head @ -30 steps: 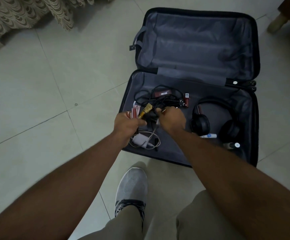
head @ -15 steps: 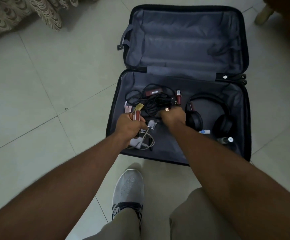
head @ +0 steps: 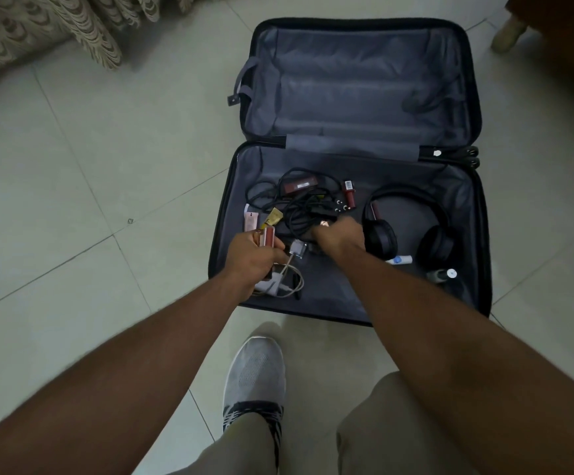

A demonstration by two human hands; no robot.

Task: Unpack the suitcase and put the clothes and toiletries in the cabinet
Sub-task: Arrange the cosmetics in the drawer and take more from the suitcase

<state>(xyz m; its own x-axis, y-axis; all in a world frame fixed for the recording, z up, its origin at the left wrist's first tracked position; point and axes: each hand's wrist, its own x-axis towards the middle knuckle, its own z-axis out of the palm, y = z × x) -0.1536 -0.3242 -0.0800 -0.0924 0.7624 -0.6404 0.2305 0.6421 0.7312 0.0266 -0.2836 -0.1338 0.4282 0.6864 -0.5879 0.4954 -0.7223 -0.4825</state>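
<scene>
while both hands [head: 254, 257] grip toiletries, suitcase [head: 482, 234] rim stays near

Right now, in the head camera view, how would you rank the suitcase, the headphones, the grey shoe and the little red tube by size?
1. suitcase, by far the largest.
2. and 3. headphones and grey shoe: they look alike, and the shoe is nearer the camera, so I won't rank them.
4. red tube, the smallest.
</scene>
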